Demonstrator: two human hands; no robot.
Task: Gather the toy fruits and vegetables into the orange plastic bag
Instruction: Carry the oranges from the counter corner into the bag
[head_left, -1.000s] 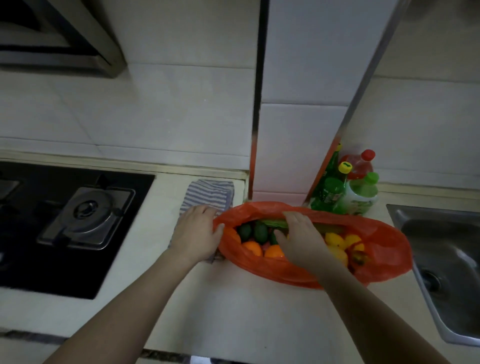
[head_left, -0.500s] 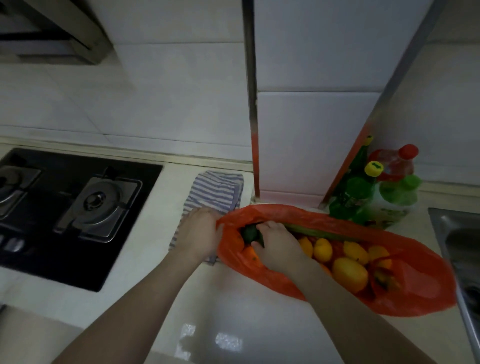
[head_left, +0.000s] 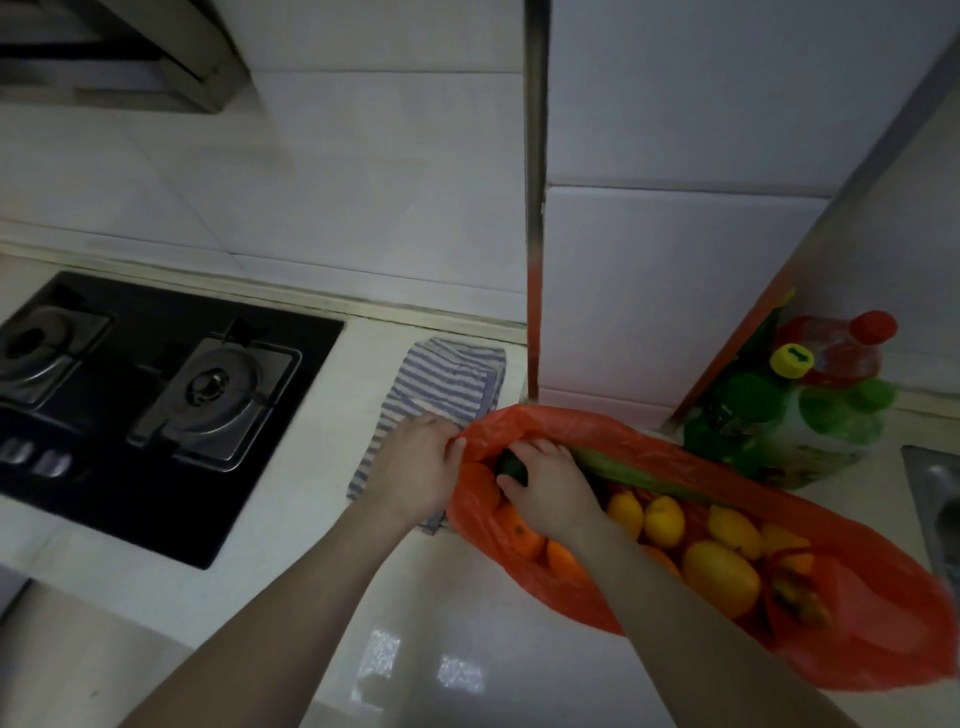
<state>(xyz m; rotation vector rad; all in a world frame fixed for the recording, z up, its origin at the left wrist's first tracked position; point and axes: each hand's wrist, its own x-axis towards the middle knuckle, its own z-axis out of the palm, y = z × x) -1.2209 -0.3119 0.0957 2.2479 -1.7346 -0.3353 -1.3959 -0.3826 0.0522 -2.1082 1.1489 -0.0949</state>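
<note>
- Bag (head_left: 862, 660), orange and plastic, lay on its side on the pale counter (head_left: 415, 649), and its mouth was open.
- The left hand (head_left: 415, 467) was at the left end of the bag. Its fingers and thumb pinched the rim there.
- The right hand (head_left: 550, 493) was inside the bag. Its fingers were curled round a dark green toy (head_left: 511, 467).
- A long green toy (head_left: 623, 470) lay along the back side of the bag, just beside the right hand.
- Yellow lemon toys (head_left: 665, 519) and orange toys (head_left: 519, 530) lay inside the bag too, touching one another.
- A striped cloth (head_left: 447, 379) lay on the counter, partly under the left hand.
- A black stove (head_left: 156, 405) was off to the left, well apart from the bag.
- Bottles (head_left: 795, 410) stood behind the bag by the wall.
- A bit of a sink (head_left: 935, 493) showed at the right edge.
</note>
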